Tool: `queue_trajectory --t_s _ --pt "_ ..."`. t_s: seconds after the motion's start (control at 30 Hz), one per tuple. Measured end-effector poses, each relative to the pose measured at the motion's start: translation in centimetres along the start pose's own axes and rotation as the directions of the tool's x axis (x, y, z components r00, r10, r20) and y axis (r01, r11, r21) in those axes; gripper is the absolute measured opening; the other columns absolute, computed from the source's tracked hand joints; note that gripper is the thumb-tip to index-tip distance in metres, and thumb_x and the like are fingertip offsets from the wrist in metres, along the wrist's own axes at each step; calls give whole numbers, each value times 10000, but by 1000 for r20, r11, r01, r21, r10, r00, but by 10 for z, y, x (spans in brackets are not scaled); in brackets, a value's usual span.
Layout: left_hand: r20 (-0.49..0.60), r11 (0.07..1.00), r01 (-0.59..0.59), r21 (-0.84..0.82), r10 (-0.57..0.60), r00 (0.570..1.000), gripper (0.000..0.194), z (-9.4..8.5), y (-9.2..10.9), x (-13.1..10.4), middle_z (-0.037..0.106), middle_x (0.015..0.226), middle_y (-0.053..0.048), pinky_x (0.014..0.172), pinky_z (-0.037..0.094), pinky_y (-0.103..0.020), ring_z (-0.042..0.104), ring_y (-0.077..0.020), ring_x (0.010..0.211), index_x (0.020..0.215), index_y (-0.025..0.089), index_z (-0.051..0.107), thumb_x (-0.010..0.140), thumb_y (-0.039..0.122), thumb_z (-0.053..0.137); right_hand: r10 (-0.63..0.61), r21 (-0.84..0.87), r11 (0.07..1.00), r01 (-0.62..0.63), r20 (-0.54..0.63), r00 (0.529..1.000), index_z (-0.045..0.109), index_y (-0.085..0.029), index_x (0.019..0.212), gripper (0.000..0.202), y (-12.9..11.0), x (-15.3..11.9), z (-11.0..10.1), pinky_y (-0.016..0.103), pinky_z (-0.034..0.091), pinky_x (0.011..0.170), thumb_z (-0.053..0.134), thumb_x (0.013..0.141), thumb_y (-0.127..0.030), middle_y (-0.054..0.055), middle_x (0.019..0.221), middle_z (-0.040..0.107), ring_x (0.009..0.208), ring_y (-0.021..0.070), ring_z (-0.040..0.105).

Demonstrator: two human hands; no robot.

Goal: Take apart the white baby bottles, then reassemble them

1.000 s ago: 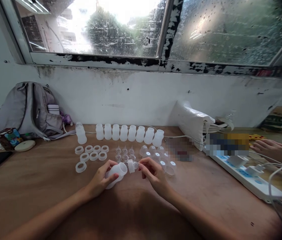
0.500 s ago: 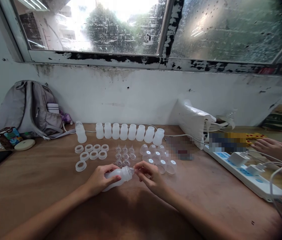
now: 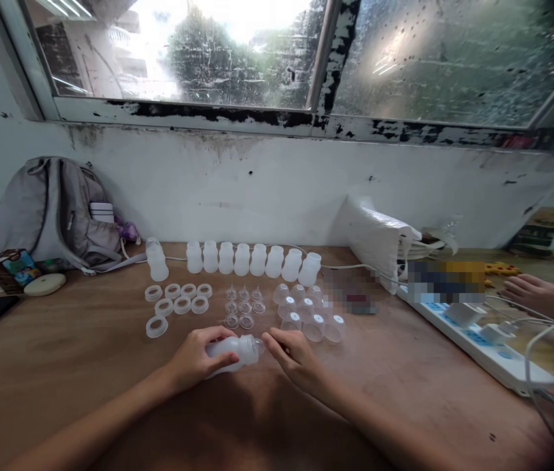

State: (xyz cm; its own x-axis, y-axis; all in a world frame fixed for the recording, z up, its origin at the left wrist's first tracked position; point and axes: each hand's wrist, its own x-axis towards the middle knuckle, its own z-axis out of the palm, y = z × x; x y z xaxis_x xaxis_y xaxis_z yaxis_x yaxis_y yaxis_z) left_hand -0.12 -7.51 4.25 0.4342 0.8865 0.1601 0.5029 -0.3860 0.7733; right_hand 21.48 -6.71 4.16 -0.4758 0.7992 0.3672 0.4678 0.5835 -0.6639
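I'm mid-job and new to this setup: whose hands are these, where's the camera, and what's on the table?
There is no machine here, just a person working bare-handed. The view comes from one camera worn on that person's head, looking forward and down. The left hand holds a tilted frosted bottle. The right hand has its fingertips at the clear teat at the bottle's mouth; whether they grip it is hard to tell. On the brown table are pale rings, more teats and domed caps, with open bottles standing behind. At far right, beyond a power strip, is another person's hand.
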Motion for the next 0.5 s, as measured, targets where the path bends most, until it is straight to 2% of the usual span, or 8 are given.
queue_trajectory --t_s 0.13,0.2,0.37,0.43,0.5 --pt "1 1000 -7 12 7 1000 336 0 1 0 638 875 -16 681 407 -222 570 -158 772 932 181 592 736 449 537 -33 -26 999 35 57 998 358 -185 642 221 -6 1 -6 217 237 469 421 822 -295 -50 530 355 471 73 328" --pt "4 1000 -11 18 11 1000 339 1 2 -1 638 874 -16 678 408 -221 571 -157 771 930 181 592 732 452 543 -48 -17 999 49 79 996 377 -185 673 180 -7 2 -7 214 241 470 427 815 -283 -49 539 367 474 74 337" --pt "-2 999 -21 38 21 1000 342 3 4 -2 636 884 -10 687 404 -217 568 -154 784 932 191 594 714 453 570 34 -61 998 -28 91 995 286 -186 546 334 -3 3 -3 225 194 448 329 859 -296 -53 481 283 434 70 274" --pt "-13 999 -10 33 11 1000 337 4 3 -1 635 880 -8 692 403 -217 567 -151 784 934 192 593 723 453 560 68 -79 995 -60 99 993 295 -184 547 344 -3 4 -3 225 195 450 324 862 -318 -51 480 297 436 71 285" --pt "-16 1000 4 21 -4 1000 330 4 3 0 635 872 -5 687 403 -216 568 -149 774 933 192 592 739 454 540 47 -85 996 -38 108 993 337 -183 579 304 -3 5 -7 222 213 463 359 847 -326 -46 504 340 461 75 317"
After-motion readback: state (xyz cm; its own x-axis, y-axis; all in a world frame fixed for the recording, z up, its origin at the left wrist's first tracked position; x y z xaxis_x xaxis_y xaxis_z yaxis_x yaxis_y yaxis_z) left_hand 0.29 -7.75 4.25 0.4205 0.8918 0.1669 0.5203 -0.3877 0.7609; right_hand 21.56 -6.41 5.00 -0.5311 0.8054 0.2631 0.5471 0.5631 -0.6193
